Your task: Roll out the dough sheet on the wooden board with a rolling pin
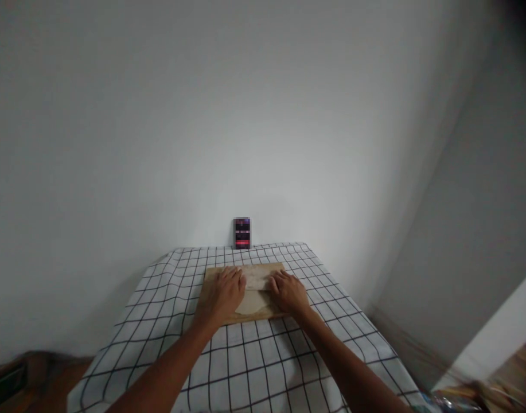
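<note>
A wooden board (pixel 212 282) lies on the checked cloth, with a flat, pale sheet of dough (pixel 256 303) spread over its near part. Across the board runs a pale, flour-dusted rolling pin (pixel 257 277), seen only between my hands. Over its left end my left hand (pixel 229 291) is closed, fingers curled forward and down. At the other end my right hand (pixel 289 291) is closed over the pin in the same way. My palms and the pin's two ends are hidden under my hands. Both forearms reach in from the bottom of the view.
A white cloth with dark grid lines (pixel 245 367) covers the table. At its far edge a phone-like device (pixel 242 233) with a lit, blurred screen stands against the white wall (pixel 263 115). Blurred objects (pixel 456 401) lie low at the right, and a brown wooden item (pixel 39 373) at the lower left.
</note>
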### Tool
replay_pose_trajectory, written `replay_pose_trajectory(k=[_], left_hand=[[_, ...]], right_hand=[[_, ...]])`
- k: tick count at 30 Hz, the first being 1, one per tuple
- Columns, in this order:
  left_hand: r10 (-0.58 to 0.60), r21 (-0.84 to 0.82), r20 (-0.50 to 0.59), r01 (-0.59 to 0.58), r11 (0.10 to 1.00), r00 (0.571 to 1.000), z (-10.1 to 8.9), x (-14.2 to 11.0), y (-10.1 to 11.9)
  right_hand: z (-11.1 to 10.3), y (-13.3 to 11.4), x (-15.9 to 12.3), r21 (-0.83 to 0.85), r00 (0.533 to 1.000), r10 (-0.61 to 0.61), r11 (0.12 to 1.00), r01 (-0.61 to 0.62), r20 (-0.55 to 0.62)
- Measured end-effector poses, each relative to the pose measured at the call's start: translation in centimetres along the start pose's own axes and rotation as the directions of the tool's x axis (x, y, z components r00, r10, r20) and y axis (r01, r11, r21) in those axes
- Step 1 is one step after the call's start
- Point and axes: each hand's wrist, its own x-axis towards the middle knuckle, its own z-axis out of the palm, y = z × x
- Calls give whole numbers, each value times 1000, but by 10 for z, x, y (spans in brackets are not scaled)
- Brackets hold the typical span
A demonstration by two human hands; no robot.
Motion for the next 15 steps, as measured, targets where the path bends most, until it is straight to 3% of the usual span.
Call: replay_pose_trajectory(k=[6, 11, 13, 15], left_hand=[[18, -32, 81, -15, 999, 997, -34, -52, 17], [20, -212, 98, 1, 977, 995, -56, -82, 19], [-26, -324, 89, 53, 945, 996, -58, -88, 13], [-154, -421, 56, 163, 892, 987, -57, -91, 3]], right_hand=[[0, -7, -38, 96, 999, -24, 995, 27, -29], [4, -10, -65, 129, 988, -66, 988, 83, -136], [3, -10, -70, 142, 988, -52, 987, 73, -145], [2, -11, -71, 155, 989, -37, 986, 59, -142]])
